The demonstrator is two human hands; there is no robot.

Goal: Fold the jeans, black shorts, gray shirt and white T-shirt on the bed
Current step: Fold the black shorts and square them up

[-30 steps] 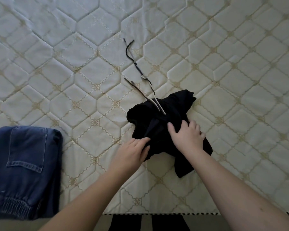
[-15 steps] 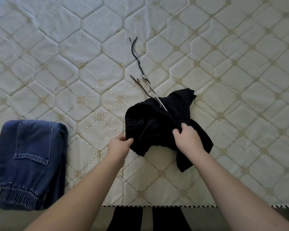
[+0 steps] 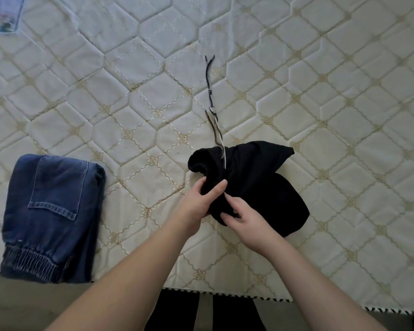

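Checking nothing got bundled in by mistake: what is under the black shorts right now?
Around the black shorts only the quilted mattress shows. Their drawstring trails away across it. Both the left hand and right hand grip the bunched near edge. Anything beneath is covered.

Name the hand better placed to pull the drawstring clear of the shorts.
Left, probably. The left hand grips the black shorts just below the drawstring; the right hand sits lower.
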